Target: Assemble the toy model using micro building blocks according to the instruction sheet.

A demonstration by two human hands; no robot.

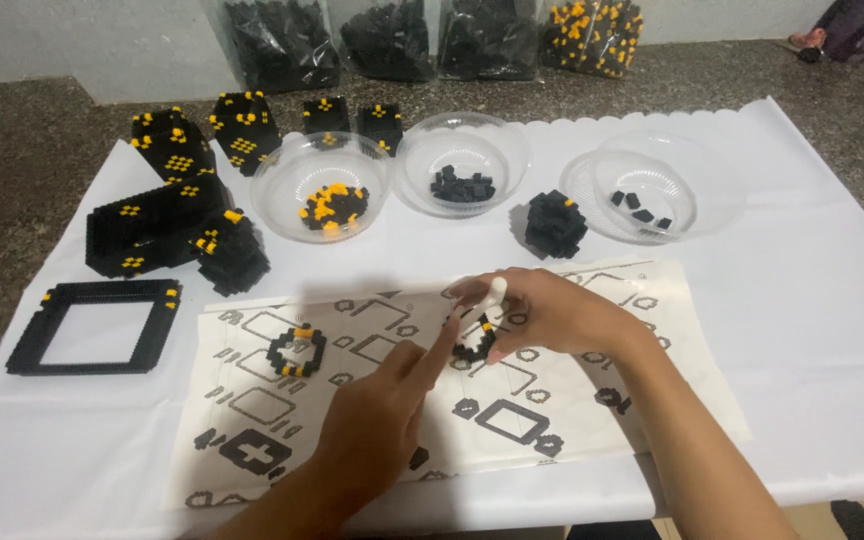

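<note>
I'm seeing both forearms reaching in over the instruction sheet [552,400]. The right hand [552,315] is curling its fingers [492,292] closed around a small black-and-yellow brick ring [474,345], while the left hand [377,420] is pointing its index fingertip against the ring's left edge.

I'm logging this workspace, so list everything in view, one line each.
Small brick ring: one, black with yellow, between both hands.
Finished ring: one, black and yellow, on the instruction sheet.
Instruction sheet: one, white with black diagrams, table centre.
Clear bowls: three, holding loose black or yellow bricks, behind the sheet.
Small block cluster: one, black, between two bowls.
Square frame: one, black, far left.
Built blocks: several, black with yellow, upper left.
Bags of bricks: four, at the back.
Cloth: one, white, covering the table.
Left hand: index finger touching the ring.
Right hand: gripping the ring.
</note>
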